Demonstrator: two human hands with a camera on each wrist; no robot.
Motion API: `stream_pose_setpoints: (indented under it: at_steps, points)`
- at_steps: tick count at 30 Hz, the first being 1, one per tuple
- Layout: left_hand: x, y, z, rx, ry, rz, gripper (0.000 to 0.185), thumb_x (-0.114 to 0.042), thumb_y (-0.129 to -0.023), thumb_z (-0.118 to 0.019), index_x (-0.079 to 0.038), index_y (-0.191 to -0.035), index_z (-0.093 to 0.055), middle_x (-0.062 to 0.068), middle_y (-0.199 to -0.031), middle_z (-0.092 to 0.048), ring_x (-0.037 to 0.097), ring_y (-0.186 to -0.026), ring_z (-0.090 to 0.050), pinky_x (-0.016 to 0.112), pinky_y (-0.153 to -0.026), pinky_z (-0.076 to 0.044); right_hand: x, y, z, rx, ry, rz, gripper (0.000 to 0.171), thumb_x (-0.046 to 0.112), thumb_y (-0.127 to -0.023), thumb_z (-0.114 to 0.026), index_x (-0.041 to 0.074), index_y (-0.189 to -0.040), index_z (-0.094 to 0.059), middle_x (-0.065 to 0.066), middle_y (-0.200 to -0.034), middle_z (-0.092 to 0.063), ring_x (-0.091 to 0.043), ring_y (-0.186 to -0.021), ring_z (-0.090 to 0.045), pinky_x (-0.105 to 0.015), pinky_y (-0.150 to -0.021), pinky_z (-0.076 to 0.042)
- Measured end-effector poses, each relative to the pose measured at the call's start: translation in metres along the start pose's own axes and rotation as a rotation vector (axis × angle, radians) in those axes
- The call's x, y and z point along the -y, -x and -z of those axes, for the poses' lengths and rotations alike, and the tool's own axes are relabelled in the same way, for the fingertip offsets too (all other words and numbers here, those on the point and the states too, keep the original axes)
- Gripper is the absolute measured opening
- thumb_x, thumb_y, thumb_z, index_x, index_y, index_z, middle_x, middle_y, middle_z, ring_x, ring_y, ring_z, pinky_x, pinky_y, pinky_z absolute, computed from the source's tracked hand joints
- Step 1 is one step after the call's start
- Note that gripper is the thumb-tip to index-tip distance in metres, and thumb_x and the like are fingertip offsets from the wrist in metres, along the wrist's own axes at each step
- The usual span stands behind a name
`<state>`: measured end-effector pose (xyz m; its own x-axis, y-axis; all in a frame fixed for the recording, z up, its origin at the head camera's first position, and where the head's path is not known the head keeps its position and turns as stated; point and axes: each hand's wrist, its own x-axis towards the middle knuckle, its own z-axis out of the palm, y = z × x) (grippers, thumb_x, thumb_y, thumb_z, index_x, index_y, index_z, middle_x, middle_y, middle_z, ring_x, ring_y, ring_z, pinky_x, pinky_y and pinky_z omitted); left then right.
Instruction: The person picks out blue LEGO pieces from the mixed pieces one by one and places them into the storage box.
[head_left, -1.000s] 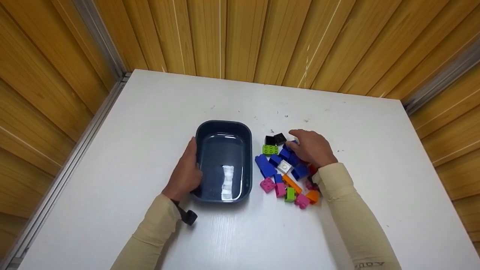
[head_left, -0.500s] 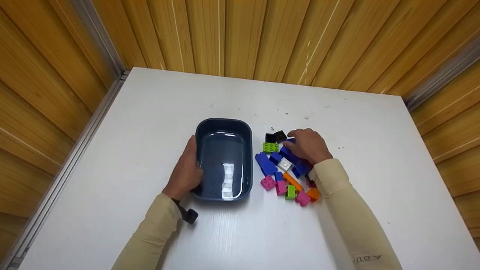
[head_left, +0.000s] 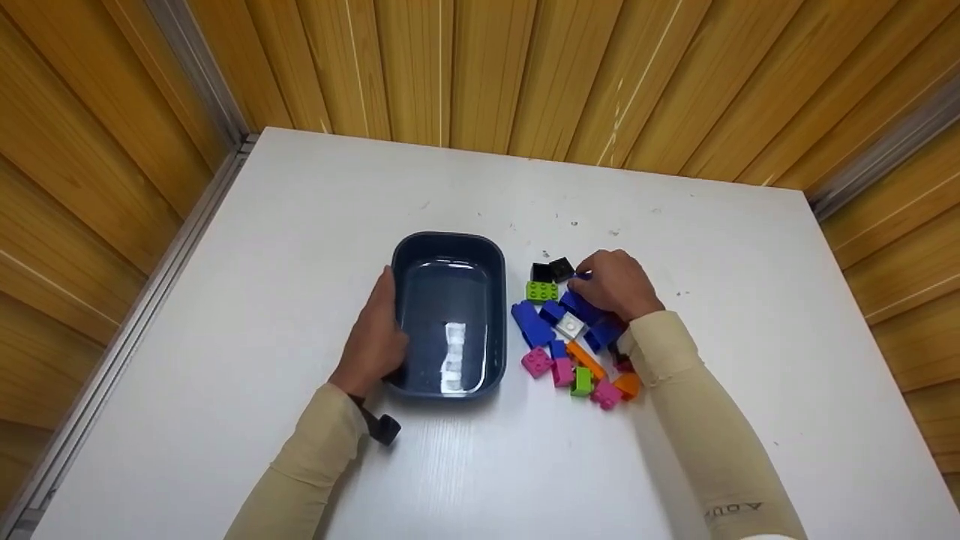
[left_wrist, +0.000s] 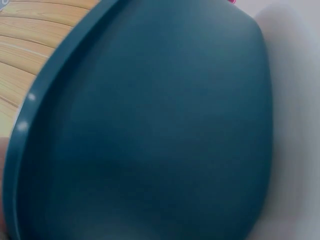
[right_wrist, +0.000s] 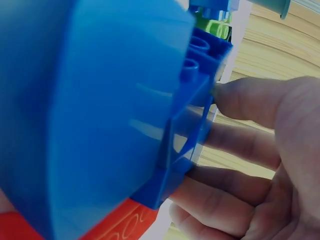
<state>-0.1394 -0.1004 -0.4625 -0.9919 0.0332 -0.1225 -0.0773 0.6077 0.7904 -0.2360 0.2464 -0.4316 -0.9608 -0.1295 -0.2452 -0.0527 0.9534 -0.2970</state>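
Observation:
In the head view, my left hand (head_left: pixel 369 341) holds the left side of a dark blue rectangular dish (head_left: pixel 501 330), thumb at its rim and fingers along the outer wall. The dish's blue wall (left_wrist: pixel 165 120) fills most of the left wrist view. My right hand (head_left: pixel 619 283) is at the far right of a pile of toy building bricks, pinching a blue brick (head_left: pixel 580 282) between thumb and fingers. In the right wrist view, the thumb and fingertips (right_wrist: pixel 222 95) touch blue bricks (right_wrist: pixel 192 92); a large blue brick (right_wrist: pixel 115 115) close to the camera hides part of the pile.
Around the right hand lie black bricks (head_left: pixel 561 269), a green brick (head_left: pixel 541 291), a white brick (head_left: pixel 570 325), an orange brick (head_left: pixel 585 361) and pink bricks (head_left: pixel 536 361). The white table (head_left: pixel 322 187) ends at a wood-patterned wall (head_left: pixel 480 75).
My right thumb and forefinger have come closer together on the blue brick at the back of the pile. The left hand and the dish stay together, with only a slight view shift.

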Motion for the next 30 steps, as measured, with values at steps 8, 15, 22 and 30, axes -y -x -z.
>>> stream_pose_setpoints:
  at_steps: [8, 15, 22, 30]
  points:
    - [0.000, 0.000, -0.001, -0.009, -0.026, -0.013, 0.083, 0.015, -0.094, -0.035, -0.005, -0.168, -0.002, 0.014, -0.177, -0.007, 0.029, -0.165, -0.010, 0.046, -0.134, -0.014, 0.001, 0.000, 0.004, 0.001, 0.009, -0.004, 0.041, 0.030, -0.101, -0.065, 0.002, -0.129, -0.073, -0.022, -0.130, -0.071, -0.042, -0.120, -0.064, -0.057, -0.109, -0.052]
    - [0.000, 0.003, 0.000, -0.027, -0.049, -0.046, 0.087, 0.017, -0.088, -0.038, -0.001, -0.167, -0.004, 0.017, -0.176, -0.010, 0.031, -0.164, -0.014, 0.047, -0.132, -0.018, 0.002, 0.001, 0.008, -0.028, 0.023, 0.036, 0.039, 0.028, -0.099, -0.065, 0.001, -0.125, -0.075, -0.022, -0.128, -0.073, -0.042, -0.118, -0.066, -0.057, -0.107, -0.053]
    - [0.000, 0.004, 0.001, -0.010, -0.047, -0.045, 0.087, 0.015, -0.090, -0.038, -0.002, -0.167, -0.002, 0.016, -0.177, -0.008, 0.030, -0.164, -0.013, 0.046, -0.133, -0.018, 0.004, 0.003, 0.014, -0.003, 0.021, 0.016, 0.040, 0.030, -0.099, -0.065, 0.002, -0.127, -0.074, -0.022, -0.129, -0.072, -0.041, -0.117, -0.063, -0.056, -0.107, -0.052]
    - [-0.002, 0.002, 0.000, -0.004, -0.036, -0.027, 0.085, 0.014, -0.092, -0.037, -0.003, -0.167, -0.002, 0.014, -0.177, -0.007, 0.029, -0.164, -0.012, 0.046, -0.133, -0.017, 0.008, 0.007, 0.022, -0.008, 0.031, 0.028, 0.039, 0.030, -0.100, -0.066, 0.002, -0.126, -0.075, -0.023, -0.126, -0.073, -0.041, -0.112, -0.066, -0.055, -0.104, -0.055]
